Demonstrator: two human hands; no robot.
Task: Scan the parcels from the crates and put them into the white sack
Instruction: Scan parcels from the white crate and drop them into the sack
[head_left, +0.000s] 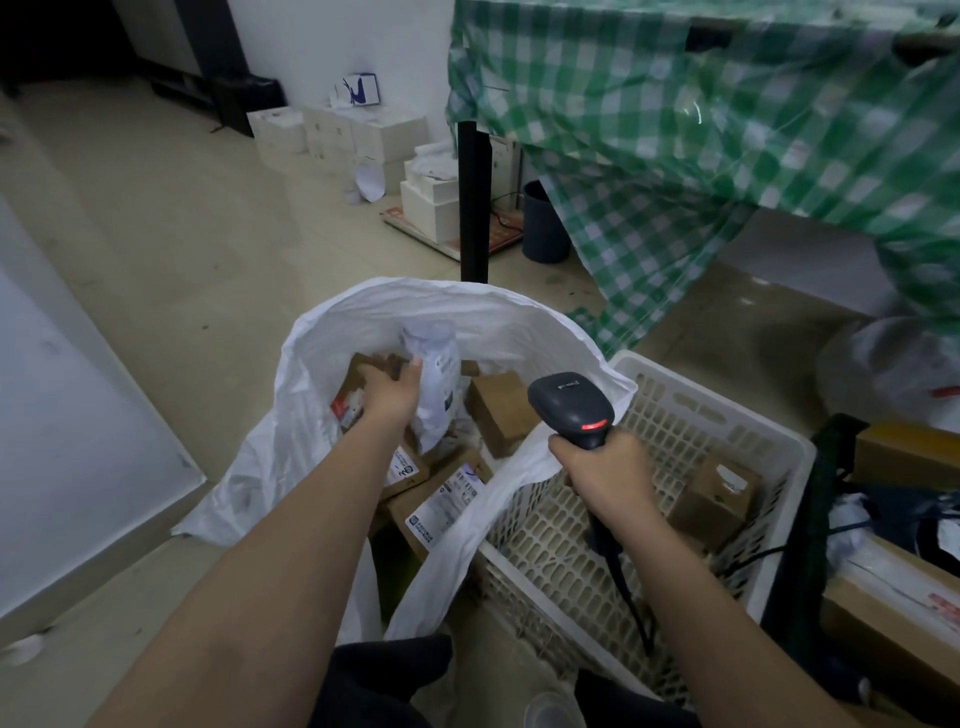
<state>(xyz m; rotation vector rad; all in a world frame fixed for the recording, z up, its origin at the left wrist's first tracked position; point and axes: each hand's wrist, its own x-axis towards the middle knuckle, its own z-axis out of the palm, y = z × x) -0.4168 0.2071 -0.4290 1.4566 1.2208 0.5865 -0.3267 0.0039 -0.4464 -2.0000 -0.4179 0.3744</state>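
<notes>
The white sack (322, 415) stands open in front of me with several brown cardboard parcels (501, 410) inside. My left hand (387, 392) reaches into its mouth and touches a white plastic mailer parcel (434, 384) that stands upright among the boxes; whether the fingers grip it is unclear. My right hand (605, 462) grips the handle of a dark barcode scanner (571, 402), its red light lit, above the sack's right rim. To the right stands a white lattice crate (675, 415) holding a small brown box (714, 499).
A table draped in green checked cloth (701, 130) rises behind on a black leg (474, 202). White boxes (374, 140) and a dark bin (543, 223) sit by the wall. More cardboard parcels (904, 613) lie at the far right. Bare floor spreads left.
</notes>
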